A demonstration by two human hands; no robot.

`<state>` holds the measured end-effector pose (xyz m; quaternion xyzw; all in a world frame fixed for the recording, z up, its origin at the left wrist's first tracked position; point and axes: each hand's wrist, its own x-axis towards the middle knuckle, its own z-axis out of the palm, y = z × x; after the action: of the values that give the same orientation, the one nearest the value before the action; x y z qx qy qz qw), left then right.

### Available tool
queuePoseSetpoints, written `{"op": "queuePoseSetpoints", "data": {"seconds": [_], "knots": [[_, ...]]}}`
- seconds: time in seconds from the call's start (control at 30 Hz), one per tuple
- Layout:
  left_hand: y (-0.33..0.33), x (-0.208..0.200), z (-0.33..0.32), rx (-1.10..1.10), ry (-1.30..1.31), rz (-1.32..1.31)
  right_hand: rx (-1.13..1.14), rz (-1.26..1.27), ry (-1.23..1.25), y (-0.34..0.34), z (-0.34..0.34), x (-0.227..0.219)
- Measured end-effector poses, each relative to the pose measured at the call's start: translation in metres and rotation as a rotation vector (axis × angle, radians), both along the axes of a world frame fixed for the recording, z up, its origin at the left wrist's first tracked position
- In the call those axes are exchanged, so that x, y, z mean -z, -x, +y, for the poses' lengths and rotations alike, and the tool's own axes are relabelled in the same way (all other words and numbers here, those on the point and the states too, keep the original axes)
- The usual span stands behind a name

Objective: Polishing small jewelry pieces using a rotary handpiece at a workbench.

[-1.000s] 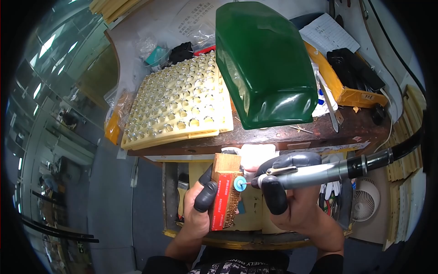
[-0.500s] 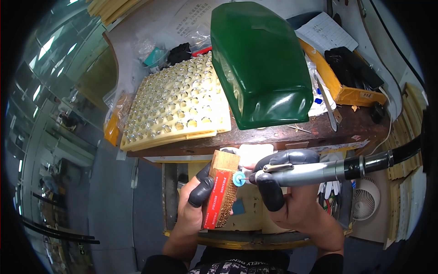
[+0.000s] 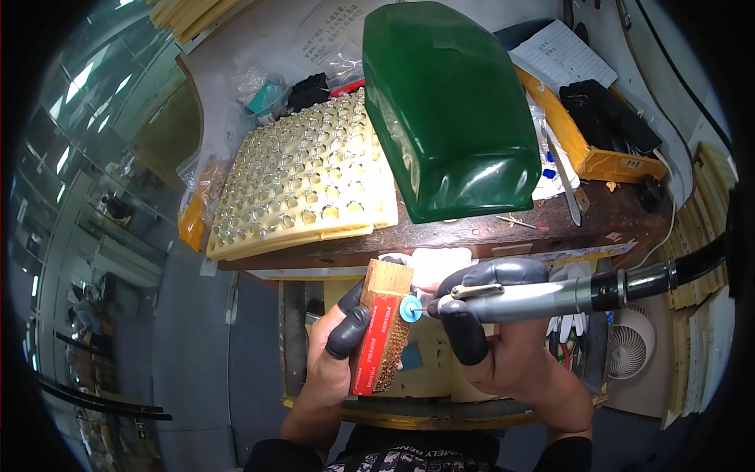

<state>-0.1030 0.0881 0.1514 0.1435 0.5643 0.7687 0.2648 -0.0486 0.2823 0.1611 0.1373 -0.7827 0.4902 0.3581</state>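
My left hand (image 3: 332, 346), with black covers on its fingertips, is wrapped round a wooden block (image 3: 387, 277). A red printed strip runs down the block's front, and its right side is studded with small gold-brown bumps. From the right, my right hand (image 3: 511, 350) grips a silver rotary tool (image 3: 543, 300), thumb below and fingers above it; these fingers wear black covers too. On the tool's tip sits a small light-blue disc (image 3: 410, 309), which appears to touch the block's upper right edge. The far fingers of my left hand are mostly hidden behind the block.
Under my hands is a pulled-out drawer (image 3: 432, 370). A cream tray (image 3: 303, 177) of many shiny rings stands on the bench, beside a large green lamp shade (image 3: 456, 118). Farther right are tweezers (image 3: 568, 185) and a yellow box (image 3: 621, 161). A white fan (image 3: 629, 346) is low right.
Both hands keep their grip. The tool and its disc have shifted very slightly left and down along the block's edge; the rest looks the same.
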Motion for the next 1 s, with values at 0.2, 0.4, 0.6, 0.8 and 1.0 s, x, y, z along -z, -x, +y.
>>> {"op": "queuePoseSetpoints", "data": {"seconds": [0.2,0.4,0.6,0.8,1.0], "knots": [[0.0006,0.0010,0.0002,0.008,-0.005,0.010,-0.007,0.002,-0.004,0.0004,0.0017,0.0005],[0.0001,-0.0003,-0.0001,0.009,-0.021,0.008,-0.015,0.012,-0.039,-0.0004,0.0029,-0.0001],[-0.0003,0.0000,-0.0003,0.007,-0.021,-0.013,-0.021,0.017,-0.014,0.0007,0.0033,0.0002],[-0.0003,0.0022,-0.0006,0.004,-0.039,-0.016,-0.022,0.004,-0.005,0.0004,0.0023,0.0007],[-0.0007,0.0018,0.0000,0.008,-0.041,-0.001,-0.019,0.032,0.001,0.0010,0.0016,0.0030]]}}
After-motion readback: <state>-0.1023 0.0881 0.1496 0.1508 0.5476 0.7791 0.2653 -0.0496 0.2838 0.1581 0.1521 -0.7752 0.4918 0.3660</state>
